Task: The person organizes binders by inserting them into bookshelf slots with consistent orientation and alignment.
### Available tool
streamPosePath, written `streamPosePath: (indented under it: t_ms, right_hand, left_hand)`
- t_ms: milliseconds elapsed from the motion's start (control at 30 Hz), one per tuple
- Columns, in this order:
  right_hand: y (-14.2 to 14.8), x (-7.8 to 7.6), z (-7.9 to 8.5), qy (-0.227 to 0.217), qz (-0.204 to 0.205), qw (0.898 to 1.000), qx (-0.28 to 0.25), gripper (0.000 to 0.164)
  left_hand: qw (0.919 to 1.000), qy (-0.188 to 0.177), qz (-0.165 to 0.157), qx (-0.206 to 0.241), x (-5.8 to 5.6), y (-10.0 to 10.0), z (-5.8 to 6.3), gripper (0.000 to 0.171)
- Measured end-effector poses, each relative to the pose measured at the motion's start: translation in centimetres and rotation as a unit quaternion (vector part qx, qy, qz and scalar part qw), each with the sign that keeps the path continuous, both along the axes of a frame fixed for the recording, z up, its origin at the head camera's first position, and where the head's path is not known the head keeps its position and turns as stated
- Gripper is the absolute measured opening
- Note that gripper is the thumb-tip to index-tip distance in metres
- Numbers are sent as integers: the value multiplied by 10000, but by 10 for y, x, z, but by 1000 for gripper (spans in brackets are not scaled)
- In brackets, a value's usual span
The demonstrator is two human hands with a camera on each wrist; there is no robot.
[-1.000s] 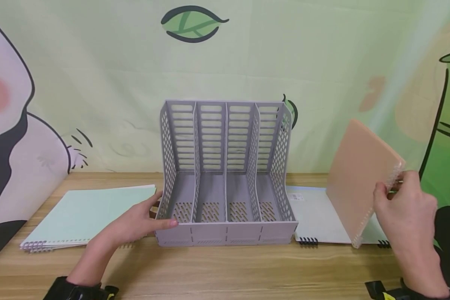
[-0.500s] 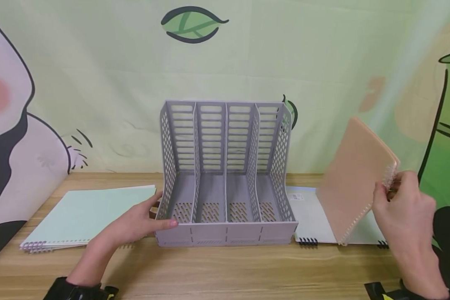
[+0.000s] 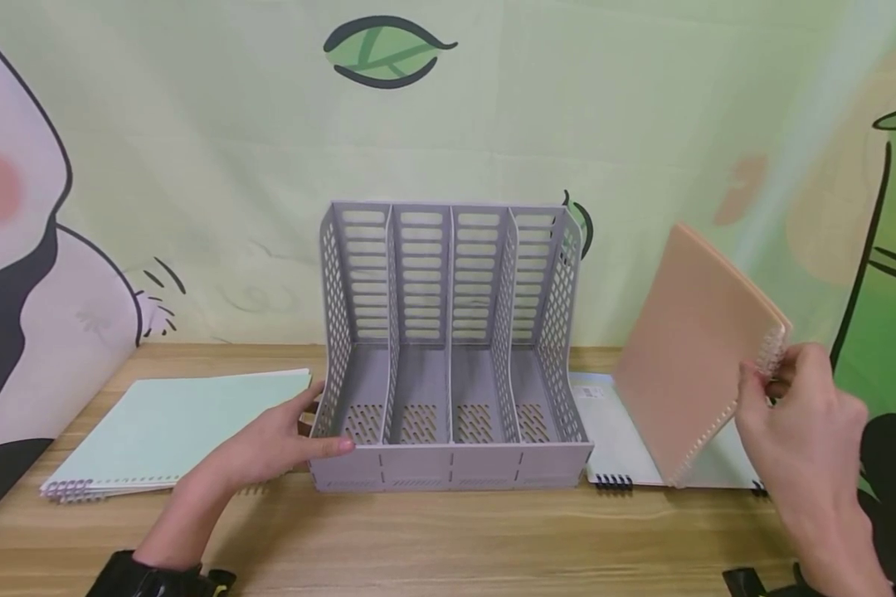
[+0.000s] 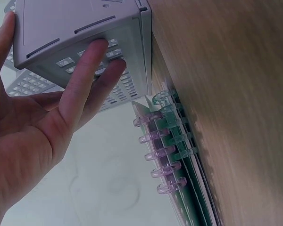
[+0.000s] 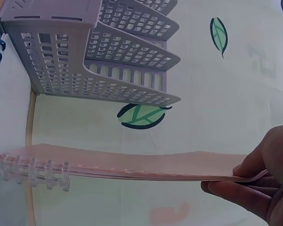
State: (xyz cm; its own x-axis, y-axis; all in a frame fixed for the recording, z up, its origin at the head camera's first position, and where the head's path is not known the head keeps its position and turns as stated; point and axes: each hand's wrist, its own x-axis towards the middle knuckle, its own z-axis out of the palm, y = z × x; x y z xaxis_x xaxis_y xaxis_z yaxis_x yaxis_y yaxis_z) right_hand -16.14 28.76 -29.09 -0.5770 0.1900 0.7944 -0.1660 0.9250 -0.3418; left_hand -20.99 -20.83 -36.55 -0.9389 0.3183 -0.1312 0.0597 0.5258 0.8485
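Note:
A grey file holder (image 3: 451, 467) with several upright compartments stands on the table. My left hand (image 3: 257, 448) rests on its front left corner: the thumb lies along the front edge, and in the left wrist view the straight fingers (image 4: 85, 80) touch the perforated side wall. My right hand (image 3: 806, 439) pinches a salmon-pink spiral notebook (image 3: 705, 356) at its coil-side edge between thumb and fingers. That notebook is raised and tilted, its lower corner close over a whitish notebook (image 3: 605, 431) with black coils. The right wrist view shows its clear coil (image 5: 35, 172).
A mint-green notebook (image 3: 172, 423) tops a small stack with clear and purplish coils, left of the holder. The wooden table (image 3: 418, 539) runs back to a printed cloth backdrop (image 3: 269, 166). The whitish notebook lies close against the holder's right side.
The pink notebook has shifted left toward the holder and tilted a little more, its upper corner rising. My right hand moved slightly left with it. My left hand and the holder stayed put.

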Motion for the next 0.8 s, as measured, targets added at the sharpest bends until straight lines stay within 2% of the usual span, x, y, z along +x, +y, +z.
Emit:
streamPosePath:
  t_ms: [200,367,533,800]
  right_hand:
    - [-7,5,3,10,108,9999,74,22]
    - [-12,9,5,230,200,9994,151,22]
    - [-16,13,8,529,319,9981,68,22]
    - [-20,19,10,635,345,9973,-94,23]
  left_hand:
    - [10000,8,-6,22,0,0,-1,108]
    - [10000,-15,22,50,0,0,-2,107]
    - [9999,-31,3,102,1,-1,-1,107]
    - [9999,-19,101,10,0,0,-1,109]
